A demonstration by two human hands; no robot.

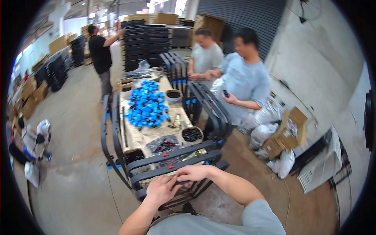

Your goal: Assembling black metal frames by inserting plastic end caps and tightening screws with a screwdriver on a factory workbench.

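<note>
— Left hand (161, 190) laid flat on the near dark slatted frame (172, 164), fingers spread wide, gripping nothing; right hand (192, 172) curled over its upper bar, grip narrow.

— Frame propped against the tabletop (143, 137); blue parts (147, 105) heaped there unfitted; seemingly early, much left.

Item: dark curved plastic bar (172, 172), long, smooth | State: one of several like bars stacked side by side | Pose: lying crosswise, ends bowing up toward 2 o'clock | Place: near edge of counter (141, 137), 6 o'clock of frame | Contact: both hands resting on it.
</note>
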